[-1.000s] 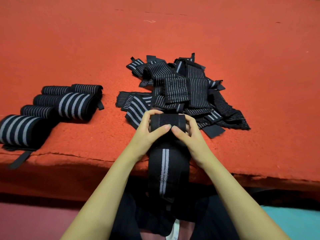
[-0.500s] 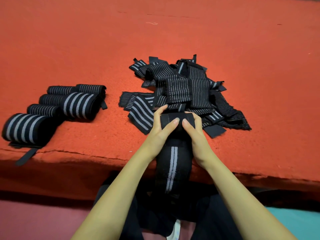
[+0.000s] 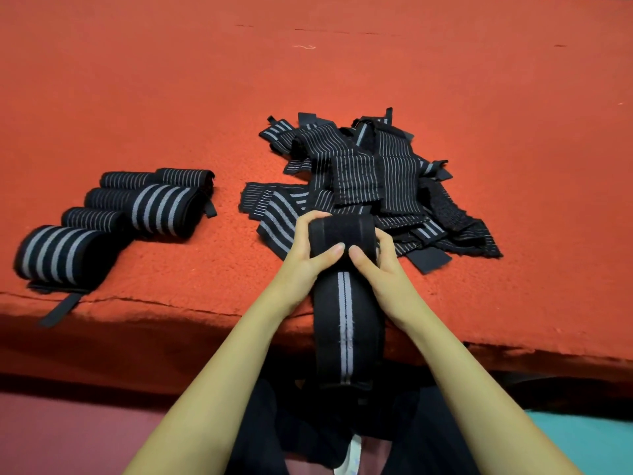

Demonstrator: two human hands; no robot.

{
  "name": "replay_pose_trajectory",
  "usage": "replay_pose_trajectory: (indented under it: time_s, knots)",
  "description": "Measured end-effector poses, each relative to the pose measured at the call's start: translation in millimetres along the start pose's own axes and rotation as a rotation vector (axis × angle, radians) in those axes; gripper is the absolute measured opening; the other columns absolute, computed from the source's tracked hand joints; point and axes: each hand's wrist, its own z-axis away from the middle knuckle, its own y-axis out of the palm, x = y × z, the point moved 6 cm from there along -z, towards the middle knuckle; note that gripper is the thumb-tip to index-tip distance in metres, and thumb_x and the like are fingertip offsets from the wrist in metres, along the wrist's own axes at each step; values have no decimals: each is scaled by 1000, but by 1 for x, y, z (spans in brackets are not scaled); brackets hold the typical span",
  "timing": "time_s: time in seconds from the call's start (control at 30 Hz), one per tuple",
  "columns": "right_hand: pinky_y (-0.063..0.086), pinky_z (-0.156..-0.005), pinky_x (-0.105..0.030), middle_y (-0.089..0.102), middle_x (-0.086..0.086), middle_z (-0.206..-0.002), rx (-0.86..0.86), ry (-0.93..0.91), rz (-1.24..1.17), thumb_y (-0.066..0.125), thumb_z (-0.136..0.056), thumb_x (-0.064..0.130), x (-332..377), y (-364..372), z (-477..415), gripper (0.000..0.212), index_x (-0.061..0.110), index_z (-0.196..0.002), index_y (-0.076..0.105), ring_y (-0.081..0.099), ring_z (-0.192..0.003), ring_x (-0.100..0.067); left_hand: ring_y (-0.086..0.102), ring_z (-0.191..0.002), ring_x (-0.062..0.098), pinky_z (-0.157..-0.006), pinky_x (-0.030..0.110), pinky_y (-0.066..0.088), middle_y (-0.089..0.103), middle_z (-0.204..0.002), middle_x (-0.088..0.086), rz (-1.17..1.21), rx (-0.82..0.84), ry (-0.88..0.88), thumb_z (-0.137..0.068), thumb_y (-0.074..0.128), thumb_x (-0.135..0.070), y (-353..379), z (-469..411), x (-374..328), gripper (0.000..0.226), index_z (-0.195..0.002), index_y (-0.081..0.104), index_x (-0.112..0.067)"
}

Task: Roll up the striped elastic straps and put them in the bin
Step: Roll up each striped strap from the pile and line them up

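Observation:
A black elastic strap with a grey centre stripe runs from the orange table's front edge down toward my lap. Its far end is wound into a small roll. My left hand grips the roll's left side and my right hand grips its right side, both thumbs pressing on top. Just behind my hands lies a pile of loose striped straps. Several finished rolls lie in a cluster at the left of the table. No bin is in view.
The orange felt-covered table stretches far back, and its worn front edge crosses the view. A loose black tab hangs over that edge at the left. A teal surface shows at the lower right.
My hands moved slightly away from me and to the right along the table with the roll. More of the strap is wound onto the roll.

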Motion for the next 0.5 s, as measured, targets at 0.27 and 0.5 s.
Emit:
replay_pose_trajectory:
  time_s: [0.27,0.5]
  knots:
    - [49,-83,-19,61,-4,-114,-13,-83,-40,50,-94,-6,3,-10,2,52,9,-138,28,62,-100,-2,55,-119,10,-104,29,41,62,-120,-13,-113,-23,55,-90,60,-33,1,-5,0,49,-134,41,-23]
    - [50,-87,-21,63,2,-120,17,-58,-239,56,-85,20,11,-3,1,51,17,-134,40,61,-110,-8,52,-113,11,-108,38,39,54,-119,1,-209,-19,149,-89,54,-12,1,-2,-4,41,-123,42,-30]
